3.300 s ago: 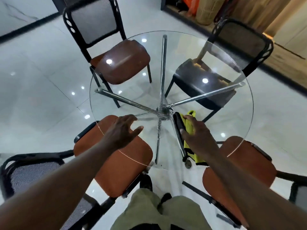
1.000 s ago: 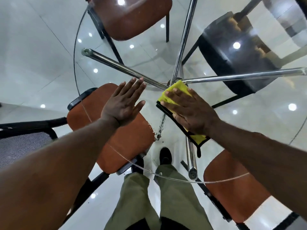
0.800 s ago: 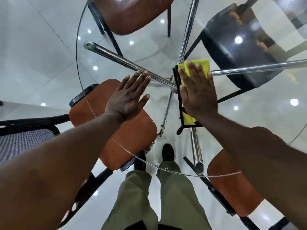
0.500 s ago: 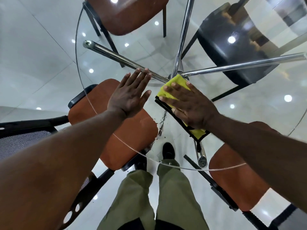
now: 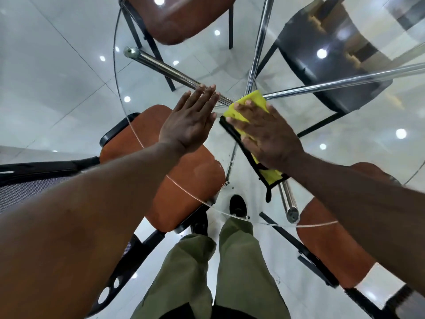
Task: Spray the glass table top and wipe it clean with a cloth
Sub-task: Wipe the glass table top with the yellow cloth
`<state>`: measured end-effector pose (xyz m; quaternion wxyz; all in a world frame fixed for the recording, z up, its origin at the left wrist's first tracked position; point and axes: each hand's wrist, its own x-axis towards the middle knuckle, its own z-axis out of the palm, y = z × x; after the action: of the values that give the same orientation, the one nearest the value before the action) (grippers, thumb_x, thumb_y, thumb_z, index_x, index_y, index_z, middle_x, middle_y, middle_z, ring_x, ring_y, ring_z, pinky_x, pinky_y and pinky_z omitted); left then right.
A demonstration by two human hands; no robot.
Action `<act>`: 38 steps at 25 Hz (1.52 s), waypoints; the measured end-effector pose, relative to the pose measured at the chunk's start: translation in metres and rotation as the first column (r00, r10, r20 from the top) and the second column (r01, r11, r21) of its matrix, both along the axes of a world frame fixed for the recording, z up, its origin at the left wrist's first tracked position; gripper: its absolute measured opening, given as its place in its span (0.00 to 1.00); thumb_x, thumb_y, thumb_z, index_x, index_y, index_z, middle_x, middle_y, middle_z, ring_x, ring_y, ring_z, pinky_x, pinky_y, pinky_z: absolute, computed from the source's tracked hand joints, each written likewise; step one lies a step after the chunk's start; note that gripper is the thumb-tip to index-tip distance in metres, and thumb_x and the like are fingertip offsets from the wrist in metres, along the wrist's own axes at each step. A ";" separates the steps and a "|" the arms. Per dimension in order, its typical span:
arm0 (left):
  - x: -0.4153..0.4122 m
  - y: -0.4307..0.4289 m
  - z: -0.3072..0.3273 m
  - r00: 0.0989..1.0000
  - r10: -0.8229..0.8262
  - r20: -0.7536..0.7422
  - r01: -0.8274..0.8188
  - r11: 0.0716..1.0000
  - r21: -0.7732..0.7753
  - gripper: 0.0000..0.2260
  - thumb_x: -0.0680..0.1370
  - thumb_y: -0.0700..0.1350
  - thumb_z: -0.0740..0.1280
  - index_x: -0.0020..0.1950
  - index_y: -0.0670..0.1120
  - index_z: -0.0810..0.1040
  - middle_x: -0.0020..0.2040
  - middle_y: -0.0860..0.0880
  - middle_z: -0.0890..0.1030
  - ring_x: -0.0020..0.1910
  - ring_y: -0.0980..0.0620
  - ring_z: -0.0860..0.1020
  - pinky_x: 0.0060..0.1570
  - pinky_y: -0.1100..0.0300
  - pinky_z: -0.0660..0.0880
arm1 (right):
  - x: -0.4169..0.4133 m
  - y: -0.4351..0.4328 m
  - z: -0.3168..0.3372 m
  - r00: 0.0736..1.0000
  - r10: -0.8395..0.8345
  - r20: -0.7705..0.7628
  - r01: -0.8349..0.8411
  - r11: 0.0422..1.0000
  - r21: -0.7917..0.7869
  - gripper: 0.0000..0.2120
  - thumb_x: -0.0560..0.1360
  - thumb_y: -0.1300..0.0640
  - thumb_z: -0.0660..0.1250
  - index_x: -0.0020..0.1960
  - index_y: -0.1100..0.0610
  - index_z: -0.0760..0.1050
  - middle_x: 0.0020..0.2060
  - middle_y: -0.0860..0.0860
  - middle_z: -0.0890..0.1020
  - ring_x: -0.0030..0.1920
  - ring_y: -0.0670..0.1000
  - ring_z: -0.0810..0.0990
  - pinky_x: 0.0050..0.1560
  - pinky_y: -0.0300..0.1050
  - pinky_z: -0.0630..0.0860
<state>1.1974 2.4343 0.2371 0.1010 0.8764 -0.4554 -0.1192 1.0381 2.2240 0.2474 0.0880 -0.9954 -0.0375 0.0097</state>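
Note:
A round glass table top [image 5: 147, 88] on chrome legs fills the view. My right hand [image 5: 266, 134] lies flat on a yellow cloth with a black edge [image 5: 250, 101], pressing it onto the glass near the middle where the legs meet. My left hand [image 5: 190, 120] rests flat on the glass just left of the cloth, fingers together and holding nothing. No spray bottle is in view.
Orange-seated chairs stand under the near rim at the left [image 5: 184, 176] and right [image 5: 333, 245]. A brown chair [image 5: 179, 17] and a black chair [image 5: 326, 54] stand at the far side. My legs and shoes [image 5: 238, 204] are at the near edge.
My right hand swept the cloth out past the centre, then back towards me and to the left. Over the last half second it barely moved. My left hand has stayed flat in place.

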 end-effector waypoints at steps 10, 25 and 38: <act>-0.001 0.001 0.001 1.000 -0.010 -0.013 0.010 1.000 -0.021 0.25 0.88 0.55 0.46 0.85 0.50 0.53 0.85 0.51 0.53 0.84 0.51 0.46 0.82 0.51 0.44 | -0.017 0.036 -0.004 0.999 -0.032 0.044 0.033 0.999 -0.018 0.29 0.82 0.53 0.60 0.83 0.44 0.67 0.84 0.48 0.64 0.85 0.53 0.61 0.83 0.62 0.57; -0.039 0.089 -0.004 0.994 0.025 0.103 -0.014 0.995 -0.100 0.25 0.88 0.51 0.51 0.84 0.46 0.56 0.84 0.47 0.56 0.84 0.49 0.51 0.82 0.44 0.50 | -0.064 0.098 -0.002 0.998 0.050 0.036 -0.051 0.998 0.026 0.29 0.82 0.53 0.60 0.84 0.45 0.65 0.85 0.48 0.63 0.85 0.53 0.59 0.84 0.61 0.56; -0.038 0.090 -0.010 0.993 0.039 0.113 -0.027 0.994 -0.107 0.24 0.88 0.52 0.51 0.84 0.48 0.58 0.84 0.49 0.58 0.84 0.50 0.54 0.82 0.48 0.52 | -0.060 0.062 0.001 0.885 0.461 0.065 -0.462 0.887 -0.005 0.25 0.85 0.47 0.63 0.82 0.46 0.70 0.83 0.51 0.67 0.84 0.55 0.64 0.82 0.62 0.61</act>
<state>1.1591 2.5238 0.2275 0.1225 0.8827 -0.4518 -0.0427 0.9784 2.2862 0.2486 0.0871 -0.9572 -0.2759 -0.0020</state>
